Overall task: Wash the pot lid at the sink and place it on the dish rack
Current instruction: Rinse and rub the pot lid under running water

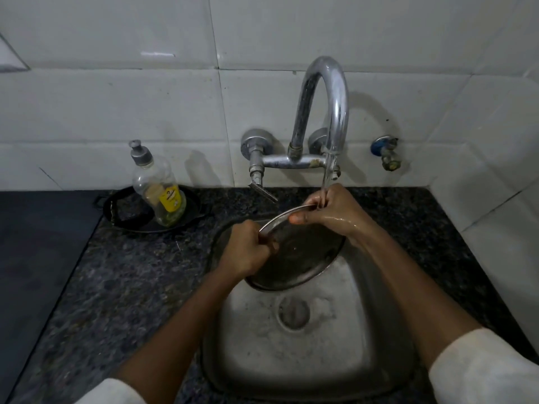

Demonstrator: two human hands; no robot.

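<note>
Head view: 1 frame, looking down at a small stainless steel sink basin (320, 354) set in a dark speckled granite counter (131, 272).
Task object: round, shallow, dark-stained stainless steel pot lid (300, 258), held tilted over the back of the basin, far rim raised toward the curved chrome wall faucet (326, 106).
Water: a thin stream falls from the spout onto the raised rim and the right hand.
Left hand (248, 249): fingers curled tight, clamped on the lid's left rim.
Right hand (332, 211): fingers closed over the far rim, thumb pressed on the near face; skin visibly wet.
Weight: judged light, thin sheet metal.
Stiffness: judged rigid; should not flex under a rim grip.
Surface: wet, probably slippery; a loose pinch could let it slide.
Fragility: low; a drop into the basin would likely dent or clatter, not break.
Hold point: opposite rim edges, as now; no knob is visible from this side.
Edge: thin rim, judged uncomfortable under hard pressure.
Nearby: clear plastic pump bottle with yellow label (159, 191) standing in a black round pan (192, 211) left of the basin.
Dish rack: not in view.
</note>
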